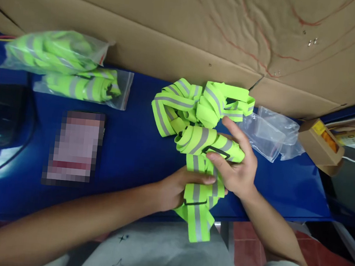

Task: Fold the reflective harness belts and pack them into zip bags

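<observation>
Neon yellow-green strap with a grey reflective stripe (206, 142) is wound into a roll, and my right hand (240, 166) grips that roll, thumb on the near side by a black buckle. Below the roll, my left hand (178, 187) is closed around the hanging lengths of the strap, its thumb lying across them. A loose end with a black slider dangles over the table's front edge. Just beyond my hands lies a heap of more reflective straps (174, 103). To the right of the heap are clear plastic bags (265, 131).
Bagged reflective straps (59, 52) lie at the back left of the blue table (125, 153). A blurred-out flat rectangular object (75, 146) sits before them, beside a black device (0, 112) with cables. A small cardboard box (321, 142) stands at right. Brown paper covers the wall (144, 17).
</observation>
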Demonstrator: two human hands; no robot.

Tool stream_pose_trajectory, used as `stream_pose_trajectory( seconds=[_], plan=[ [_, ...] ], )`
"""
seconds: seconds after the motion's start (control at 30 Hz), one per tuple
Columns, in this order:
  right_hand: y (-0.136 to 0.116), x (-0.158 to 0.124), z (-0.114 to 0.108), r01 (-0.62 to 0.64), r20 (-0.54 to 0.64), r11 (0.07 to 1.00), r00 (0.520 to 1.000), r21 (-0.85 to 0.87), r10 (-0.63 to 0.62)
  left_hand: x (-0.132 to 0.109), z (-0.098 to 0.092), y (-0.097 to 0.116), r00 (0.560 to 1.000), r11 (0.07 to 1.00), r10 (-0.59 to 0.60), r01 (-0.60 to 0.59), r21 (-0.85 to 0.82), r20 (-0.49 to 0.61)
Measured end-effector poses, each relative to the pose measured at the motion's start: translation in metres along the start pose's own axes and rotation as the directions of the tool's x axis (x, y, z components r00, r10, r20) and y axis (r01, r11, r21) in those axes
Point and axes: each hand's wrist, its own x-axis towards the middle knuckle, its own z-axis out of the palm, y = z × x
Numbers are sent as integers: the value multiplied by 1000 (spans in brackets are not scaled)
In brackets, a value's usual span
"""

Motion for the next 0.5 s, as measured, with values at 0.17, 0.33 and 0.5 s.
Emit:
stream_pose_trajectory(
  seconds=[0.17,0.33,0.5],
  plan=[
    [3,-8,2,377,0,923,926,-72,-378,-4,0,-4,999,998,41,-42,54,8],
    [4,5,-12,388,167,922,910,-22,-379,-8,-2,9,985,968,86,-118,220,148],
    [6,12,-25,411,424,912,826,-4,-371,-8,-6,22,977,956,72,-126,265,203]
  ],
)
